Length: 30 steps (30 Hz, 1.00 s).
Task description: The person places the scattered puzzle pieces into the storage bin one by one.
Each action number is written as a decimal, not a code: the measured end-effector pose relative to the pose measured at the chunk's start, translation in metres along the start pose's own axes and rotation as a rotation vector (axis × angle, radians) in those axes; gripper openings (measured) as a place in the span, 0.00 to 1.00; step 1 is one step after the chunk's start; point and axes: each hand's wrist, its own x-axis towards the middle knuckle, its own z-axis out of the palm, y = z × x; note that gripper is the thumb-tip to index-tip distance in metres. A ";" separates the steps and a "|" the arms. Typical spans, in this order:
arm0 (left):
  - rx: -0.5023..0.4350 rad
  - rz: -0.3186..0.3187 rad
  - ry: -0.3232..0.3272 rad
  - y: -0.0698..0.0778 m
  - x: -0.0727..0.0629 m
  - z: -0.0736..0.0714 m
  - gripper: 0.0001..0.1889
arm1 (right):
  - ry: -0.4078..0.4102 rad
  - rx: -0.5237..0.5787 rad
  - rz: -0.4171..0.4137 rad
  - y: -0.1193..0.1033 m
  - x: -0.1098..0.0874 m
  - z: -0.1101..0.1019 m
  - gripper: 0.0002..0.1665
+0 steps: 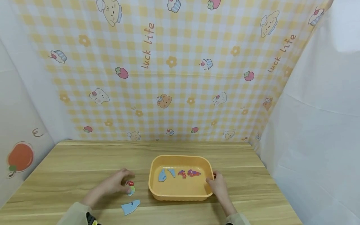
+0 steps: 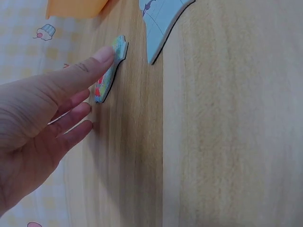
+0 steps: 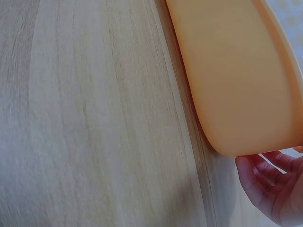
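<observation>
In the head view my left hand (image 1: 116, 182) hovers at a small colourful puzzle piece (image 1: 131, 190) on the table, left of a yellow-orange plastic bin. The left wrist view shows its thumb (image 2: 105, 54) over the piece, the fingers loosely bent and apart from the thumb. Nearer the front lies a light blue puzzle piece (image 1: 130, 207). My right hand (image 1: 218, 186) grips the right wall of the bin (image 1: 182, 198), its thumb over the rim. Inside the bin lie two light blue pieces (image 1: 162, 175) and two red-purple pieces (image 1: 193, 173).
The wood-grain table (image 1: 98, 156) carries the bin near its middle. Behind it hangs a yellow checked cloth (image 1: 180, 84) with cartoon prints. White cloth walls (image 1: 317, 125) stand on both sides.
</observation>
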 end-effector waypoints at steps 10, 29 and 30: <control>0.021 -0.013 -0.089 0.003 0.002 -0.002 0.34 | -0.003 0.021 0.004 -0.002 -0.001 0.000 0.20; 0.039 0.009 -0.096 0.007 0.001 0.001 0.25 | 0.007 -0.003 -0.011 -0.001 -0.002 0.000 0.21; 0.038 0.011 -0.092 0.007 0.001 0.001 0.25 | 0.009 -0.005 -0.009 -0.001 -0.002 0.000 0.21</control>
